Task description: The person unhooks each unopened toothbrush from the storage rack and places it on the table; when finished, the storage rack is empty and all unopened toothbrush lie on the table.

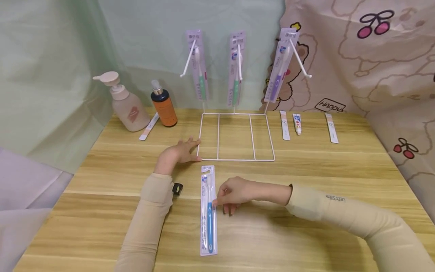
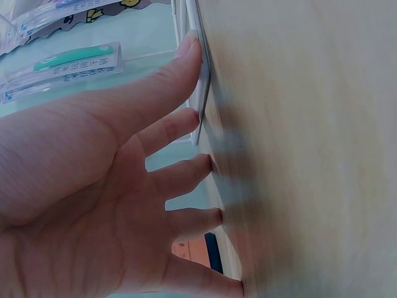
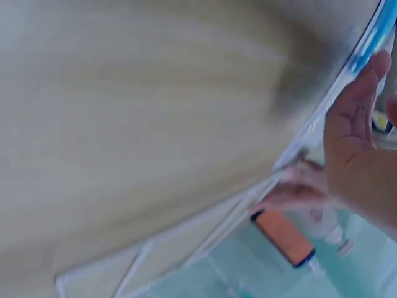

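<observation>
One packaged blue toothbrush (image 1: 209, 211) lies near, right hand (image 1: 234, 193) pinching its edge. Left hand (image 1: 176, 154), fingers straight, presses the white wire rack (image 1: 235, 158) base.

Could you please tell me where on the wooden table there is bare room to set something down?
Bare wood lies along the near edge of the wooden table, right of the blue toothbrush in its clear pack, and on the left between the beige pump bottle and the left hand. It is crowded around the white wire rack and the toothpaste tubes.
</observation>
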Available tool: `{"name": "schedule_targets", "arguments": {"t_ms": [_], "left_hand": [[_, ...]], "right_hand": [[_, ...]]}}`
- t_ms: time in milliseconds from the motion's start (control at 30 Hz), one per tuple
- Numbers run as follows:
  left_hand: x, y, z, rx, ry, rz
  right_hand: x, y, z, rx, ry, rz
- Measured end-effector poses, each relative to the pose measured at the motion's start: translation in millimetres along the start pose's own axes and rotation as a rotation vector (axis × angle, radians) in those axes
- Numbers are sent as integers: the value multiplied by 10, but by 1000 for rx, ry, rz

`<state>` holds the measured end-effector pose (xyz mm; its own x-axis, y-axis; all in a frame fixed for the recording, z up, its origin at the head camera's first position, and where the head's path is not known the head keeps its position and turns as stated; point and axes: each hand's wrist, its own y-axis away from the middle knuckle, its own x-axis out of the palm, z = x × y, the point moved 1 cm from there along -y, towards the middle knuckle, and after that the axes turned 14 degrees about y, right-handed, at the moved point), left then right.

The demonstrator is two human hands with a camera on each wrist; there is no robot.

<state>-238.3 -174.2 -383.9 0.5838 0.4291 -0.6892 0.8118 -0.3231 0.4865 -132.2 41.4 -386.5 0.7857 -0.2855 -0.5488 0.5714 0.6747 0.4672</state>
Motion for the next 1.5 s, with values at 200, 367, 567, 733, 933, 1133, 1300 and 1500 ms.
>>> {"name": "schedule_targets", "arguments": {"t_ms": [200,367,567,733,933,1133,1300,1500], "left_hand": [[-9,3,-30,10,-11,-9],[-19,2,-23,8,-15,-8],[-26,3,8,-9,-23,10],[-52,28,19,-8,-12,1],[-16,38,-4,-11,2,-5],[28,34,-20,-27,4,-3],[21,40,-4,-31,7,-16],[21,32,1,-30,3,-19]], "right_hand": [[-427,-98,3,-123,67,-196],[-775,-352,2,-173,83,-387],[-1092,-629,39,-114,-51,-484],[-1355,-775,242,-75,-2,-613],[-1600,-955,376,-74,98,-762],[-1743,-1107,411,-85,30,-911],[-1860,-1213,470,-61,4,-1003],[-1966,-1280,461,-36,-35,-1075]]}}
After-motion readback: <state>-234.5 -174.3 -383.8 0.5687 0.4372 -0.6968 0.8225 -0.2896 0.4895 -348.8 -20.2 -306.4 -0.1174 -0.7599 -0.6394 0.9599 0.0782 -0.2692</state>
